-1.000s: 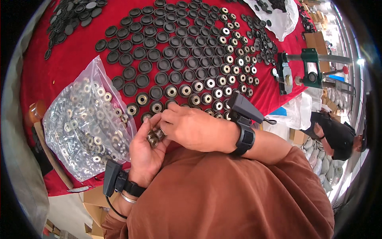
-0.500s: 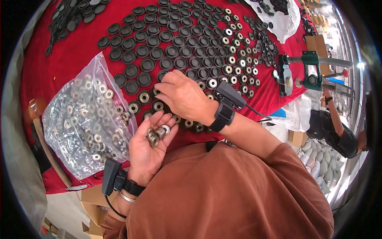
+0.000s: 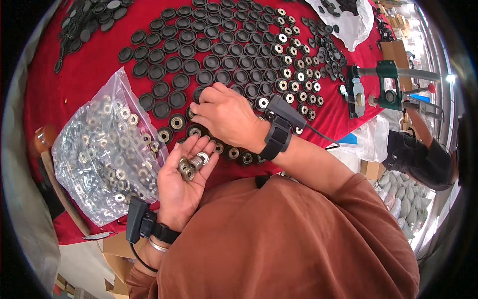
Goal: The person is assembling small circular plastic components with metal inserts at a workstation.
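My left hand is palm up near the table's front edge, cradling several metal bearings in the cupped palm. Just beyond it, my right hand reaches over the nearest rows, fingers bent and close together; whatever its fingertips hold is hidden. Round black caps lie in rows on the red cloth, their hollow sides up. Bearings sit in some caps, such as the bearing-filled cap left of my right fingertips, and in those along the right-hand rows.
A clear plastic bag full of bearings lies left of my hands, beside a wooden-handled hammer. Loose black discs are piled far left. A green hand press stands at right, near a white bag. Another person's arm shows far right.
The whole view has shifted slightly. My right fingers have drawn closer together over the same rows. My left hand stays nearly in place, with bearings still in its palm.
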Demonstrator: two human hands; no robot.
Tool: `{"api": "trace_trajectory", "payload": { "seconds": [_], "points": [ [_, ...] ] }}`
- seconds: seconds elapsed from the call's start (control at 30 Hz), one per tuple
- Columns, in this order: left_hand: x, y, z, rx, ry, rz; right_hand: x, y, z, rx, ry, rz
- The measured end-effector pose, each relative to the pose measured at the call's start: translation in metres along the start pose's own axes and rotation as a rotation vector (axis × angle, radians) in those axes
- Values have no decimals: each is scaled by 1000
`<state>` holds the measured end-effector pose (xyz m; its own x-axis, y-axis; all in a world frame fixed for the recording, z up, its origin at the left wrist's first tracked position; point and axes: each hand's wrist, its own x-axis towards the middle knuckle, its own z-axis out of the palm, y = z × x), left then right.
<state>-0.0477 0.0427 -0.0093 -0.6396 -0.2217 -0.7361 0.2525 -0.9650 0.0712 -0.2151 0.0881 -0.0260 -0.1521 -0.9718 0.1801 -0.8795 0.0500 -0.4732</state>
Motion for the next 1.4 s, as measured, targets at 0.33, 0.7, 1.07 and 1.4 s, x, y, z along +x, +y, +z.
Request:
{"api": "trace_trajectory", "payload": {
  "seconds": [0.33,0.7,1.07,1.4],
  "points": [
    [2,-3,-7,39,-71,-12,-26,-39,-36,165,-327,-174],
    [2,-3,-2,-3,-31,14,11,13,-23,227,23,205],
    [2,-2,-4,-38,9,-12,29,6,-12,-201,-200,-7],
    [6,-3,14,29,-34,14,6,2,-10,-200,63,-38]
  ]
}}
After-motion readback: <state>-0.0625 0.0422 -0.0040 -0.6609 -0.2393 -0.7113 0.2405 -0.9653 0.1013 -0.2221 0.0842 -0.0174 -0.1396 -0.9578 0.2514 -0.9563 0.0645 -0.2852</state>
